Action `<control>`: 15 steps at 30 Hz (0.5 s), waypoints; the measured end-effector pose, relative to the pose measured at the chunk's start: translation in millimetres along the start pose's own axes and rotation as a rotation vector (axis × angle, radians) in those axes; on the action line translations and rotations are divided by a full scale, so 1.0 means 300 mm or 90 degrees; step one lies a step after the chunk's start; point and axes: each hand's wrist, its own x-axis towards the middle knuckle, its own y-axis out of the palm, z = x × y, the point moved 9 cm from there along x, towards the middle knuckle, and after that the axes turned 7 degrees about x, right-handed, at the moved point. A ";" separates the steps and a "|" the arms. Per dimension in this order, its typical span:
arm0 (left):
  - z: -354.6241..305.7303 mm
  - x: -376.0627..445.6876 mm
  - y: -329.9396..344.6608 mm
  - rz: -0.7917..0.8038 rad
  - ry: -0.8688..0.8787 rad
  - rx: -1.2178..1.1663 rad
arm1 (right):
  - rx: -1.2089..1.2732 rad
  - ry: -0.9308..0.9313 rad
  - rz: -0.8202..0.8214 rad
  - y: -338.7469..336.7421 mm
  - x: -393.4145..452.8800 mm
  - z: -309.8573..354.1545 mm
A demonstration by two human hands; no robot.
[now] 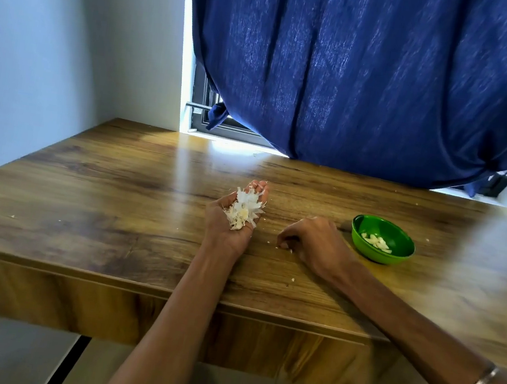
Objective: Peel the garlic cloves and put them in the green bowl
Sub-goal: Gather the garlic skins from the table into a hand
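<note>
My left hand (225, 223) lies palm up on the wooden table (116, 193), fingers nearly straight, with a heap of white garlic skins (244, 208) resting in the palm. My right hand (313, 241) sits palm down to its right, fingers curled toward the tabletop, fingertips touching small white bits (286, 248); I cannot tell whether it pinches anything. The green bowl (400, 243) stands just right of my right hand and holds several peeled cloves (377, 241).
Small white crumbs of skin are scattered on the table, one near the left (12, 216) and one near the front edge (293, 279). A blue curtain (373, 78) hangs over the table's far edge. A white wall (54, 53) borders the left side.
</note>
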 end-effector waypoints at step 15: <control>0.026 0.012 -0.015 -0.001 -0.014 0.012 | 0.052 0.067 0.135 -0.023 -0.078 -0.086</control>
